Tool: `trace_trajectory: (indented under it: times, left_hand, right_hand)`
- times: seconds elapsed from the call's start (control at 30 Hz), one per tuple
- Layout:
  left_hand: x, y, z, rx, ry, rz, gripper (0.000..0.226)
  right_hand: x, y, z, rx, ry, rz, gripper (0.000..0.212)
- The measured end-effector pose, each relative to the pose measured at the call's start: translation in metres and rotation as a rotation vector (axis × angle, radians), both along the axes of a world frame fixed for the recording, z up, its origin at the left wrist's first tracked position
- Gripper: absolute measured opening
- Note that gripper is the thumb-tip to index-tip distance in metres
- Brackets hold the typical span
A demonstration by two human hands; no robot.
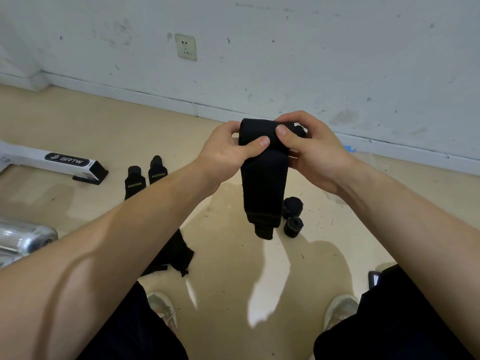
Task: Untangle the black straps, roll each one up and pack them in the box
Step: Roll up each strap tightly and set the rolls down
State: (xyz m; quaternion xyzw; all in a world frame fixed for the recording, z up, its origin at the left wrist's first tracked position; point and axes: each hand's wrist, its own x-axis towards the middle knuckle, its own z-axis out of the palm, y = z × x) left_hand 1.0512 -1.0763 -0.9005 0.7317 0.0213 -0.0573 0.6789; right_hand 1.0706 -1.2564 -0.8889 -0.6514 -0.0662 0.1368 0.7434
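left hand (223,152) and right hand (311,149) pinch the rolled top of a wide black fabric strap (263,183), held above the floor, tail hanging. 2 rolled black straps (293,215) lie on the beige floor (233,268) below.

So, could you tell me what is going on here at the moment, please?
A person is rolling up a black strap in the air, the left hand and right hand both gripping its top while the loose end hangs down. Two finished rolls sit on the floor below. Two more straps lie flat to the left, and another black piece lies near the left knee. No box is visible.
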Motion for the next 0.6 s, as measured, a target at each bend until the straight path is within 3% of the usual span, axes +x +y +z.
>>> trace_trajectory:
  times: [0.6]
  left_hand:
    - [-0.0020,-0.0032,0.0069,-0.185,0.097,-0.028,0.037]
  right_hand:
    - [0.0018,-0.0064,-0.0006,-0.157,-0.142,0.023,0.032]
